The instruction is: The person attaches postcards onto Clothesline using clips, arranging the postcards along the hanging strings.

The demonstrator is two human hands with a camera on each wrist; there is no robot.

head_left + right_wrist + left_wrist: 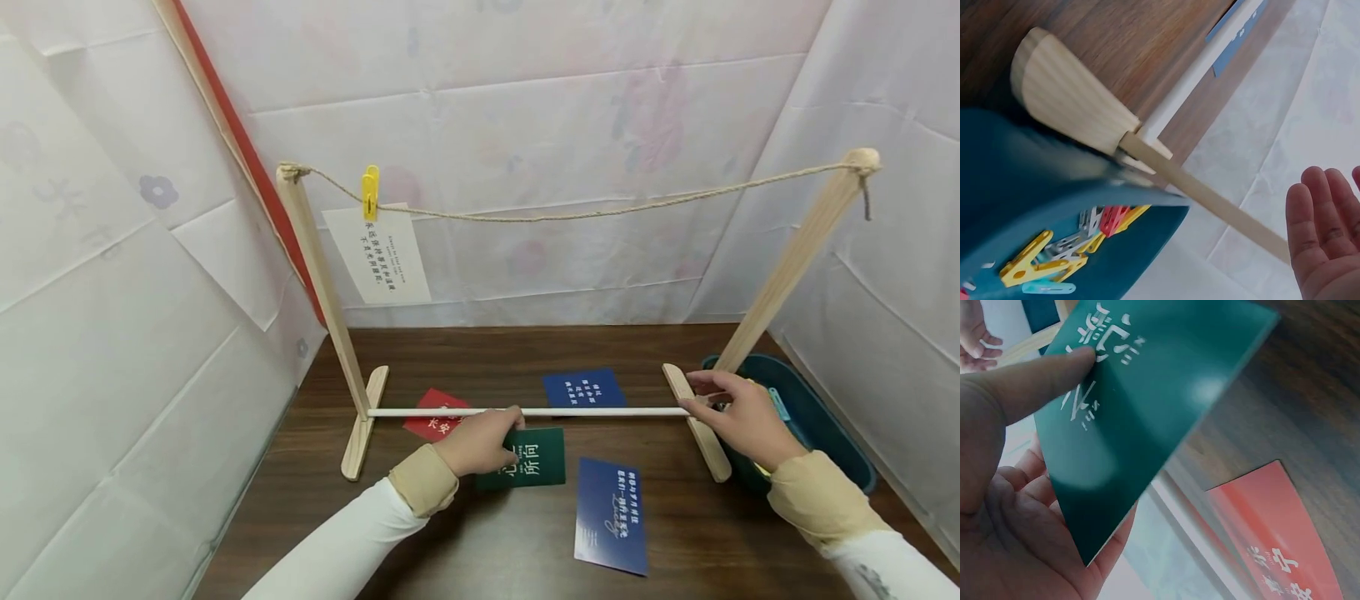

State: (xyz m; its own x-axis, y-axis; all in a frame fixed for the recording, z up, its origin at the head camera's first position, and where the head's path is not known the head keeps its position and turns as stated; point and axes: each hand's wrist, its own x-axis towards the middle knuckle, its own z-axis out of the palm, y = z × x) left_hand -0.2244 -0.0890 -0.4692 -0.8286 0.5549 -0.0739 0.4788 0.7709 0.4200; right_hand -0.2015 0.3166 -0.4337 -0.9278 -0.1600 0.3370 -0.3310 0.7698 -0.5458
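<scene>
My left hand (480,437) grips a dark green card (536,458) that lies low over the brown table. In the left wrist view the thumb (1035,381) presses on the green card's (1160,394) printed face and the fingers curl under it. My right hand (738,412) hovers with straight fingers over the wooden foot (697,425) of the rack's right post and holds nothing. Seen from the right wrist, that hand (1325,244) is bare and open beside the foot (1066,94).
The rack has two slanted posts (318,283), a white rod (600,412) and a string (600,212). A yellow clip (370,192) pins a white card (382,254) there. A red card (435,414) and two blue cards (585,388) (611,515) lie about. A teal bin (825,429) holds coloured clips (1066,256).
</scene>
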